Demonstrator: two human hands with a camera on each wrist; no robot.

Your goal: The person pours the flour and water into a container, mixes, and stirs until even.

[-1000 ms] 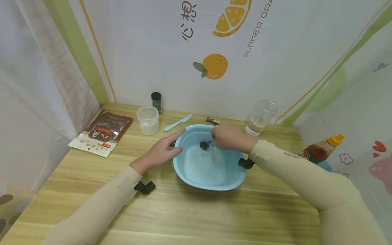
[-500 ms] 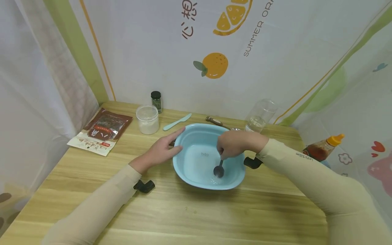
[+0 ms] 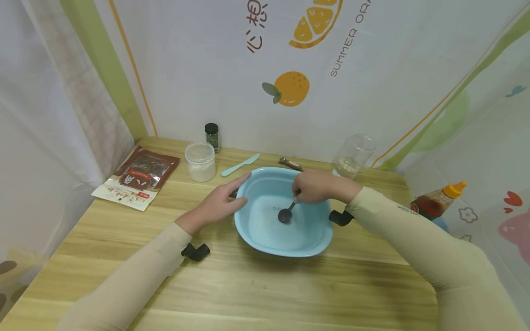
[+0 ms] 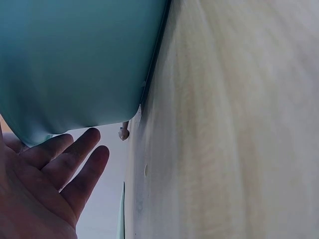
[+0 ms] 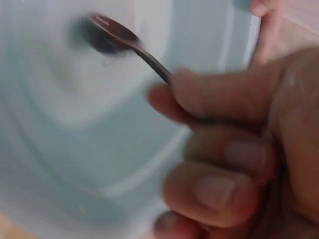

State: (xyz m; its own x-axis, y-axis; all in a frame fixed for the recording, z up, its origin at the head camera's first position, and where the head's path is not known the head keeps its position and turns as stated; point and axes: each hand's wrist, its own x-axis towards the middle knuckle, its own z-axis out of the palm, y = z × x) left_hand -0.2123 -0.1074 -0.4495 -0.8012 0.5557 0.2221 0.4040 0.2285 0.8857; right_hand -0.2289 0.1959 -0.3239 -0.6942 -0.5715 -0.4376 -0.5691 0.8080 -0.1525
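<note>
A light blue plastic basin (image 3: 265,239) stands on the wooden table in the head view. My left hand (image 3: 217,203) rests on its left rim, thumb over the edge; in the left wrist view my fingers (image 4: 75,158) spread fairly straight by the outer wall. My right hand (image 3: 314,185) pinches the handle of a dark spoon (image 3: 285,215), its round bowl low over the basin's middle. The right wrist view, blurred, shows the spoon (image 5: 112,34) tilted, with thumb and forefinger on the handle and the other fingers curled. Part of the handle is hidden in the hand.
Behind the basin lie a pale green spreader knife (image 3: 240,165) and a brown-handled utensil (image 3: 290,163). A tub of white powder (image 3: 201,168), a black-capped spice jar (image 3: 212,138) and a brown packet (image 3: 138,179) stand left; a clear glass (image 3: 348,165) and a sauce bottle (image 3: 434,202) stand right.
My right hand has swung the spoon from the basin's back toward the front right, where liquid glinted, then back to the middle. My left hand and the basin stay put.
</note>
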